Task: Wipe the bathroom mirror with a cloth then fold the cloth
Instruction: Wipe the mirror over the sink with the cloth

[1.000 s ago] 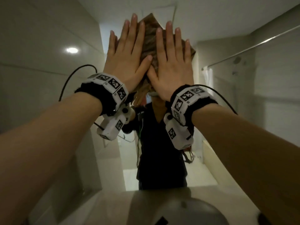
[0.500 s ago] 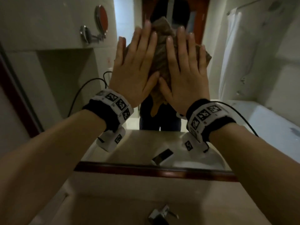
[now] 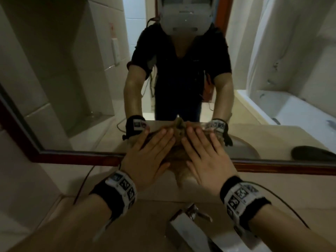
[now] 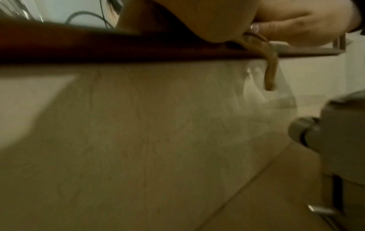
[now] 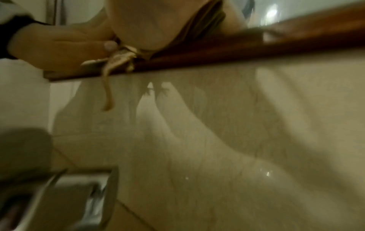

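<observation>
A crumpled brown cloth (image 3: 179, 157) lies against the bathroom mirror (image 3: 76, 73) at its lower edge, and part of it hangs over the red-brown wooden frame (image 3: 81, 157). My left hand (image 3: 151, 151) and right hand (image 3: 205, 153) press on it side by side, fingers straight and flat, thumbs nearly touching. In the left wrist view, a strip of cloth (image 4: 270, 70) dangles below the frame (image 4: 98, 46) under my palm. The right wrist view shows cloth (image 5: 201, 23) squeezed beneath my right palm (image 5: 142, 23), with a tail (image 5: 108, 93) hanging down.
Below the frame is a beige tiled backsplash (image 3: 54, 182). A chrome faucet (image 3: 192, 215) stands directly under my hands. The mirror reflects a person wearing a headset, a bathtub at the right and a dark object (image 3: 312, 153) on the counter. Cables run from both wristbands.
Both hands have slid the cloth straight down the mirror, from high on the glass to its bottom frame. My view has tilted down with them, bringing the faucet into sight.
</observation>
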The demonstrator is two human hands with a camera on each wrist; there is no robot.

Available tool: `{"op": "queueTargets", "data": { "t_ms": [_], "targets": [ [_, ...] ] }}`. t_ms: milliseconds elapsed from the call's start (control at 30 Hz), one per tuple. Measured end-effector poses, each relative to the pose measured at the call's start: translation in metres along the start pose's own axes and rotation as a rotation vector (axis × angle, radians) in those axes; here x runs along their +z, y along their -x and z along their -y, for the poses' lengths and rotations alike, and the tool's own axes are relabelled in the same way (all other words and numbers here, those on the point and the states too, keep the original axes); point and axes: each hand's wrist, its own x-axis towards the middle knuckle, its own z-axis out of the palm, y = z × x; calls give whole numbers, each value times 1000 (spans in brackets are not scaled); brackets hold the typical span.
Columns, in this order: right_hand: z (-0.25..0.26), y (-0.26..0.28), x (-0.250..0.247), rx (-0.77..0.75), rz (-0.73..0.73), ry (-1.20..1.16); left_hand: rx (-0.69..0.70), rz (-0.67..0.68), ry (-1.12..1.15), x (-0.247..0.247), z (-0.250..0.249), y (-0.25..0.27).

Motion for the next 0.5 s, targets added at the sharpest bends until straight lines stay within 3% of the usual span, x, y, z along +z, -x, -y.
{"op": "queueTargets", "data": {
  "t_ms": [133,300,500],
  "targets": [
    [16,9,10,59,-4,-37,-28,-39,54,11,-10,13],
    [16,-7,-11,146,33,-109,-97,-29,91,-1,-3,4],
    [-35,-126,-108,159,-180,-50,-228,-235,-6,-81,86,-94]
  ]
}}
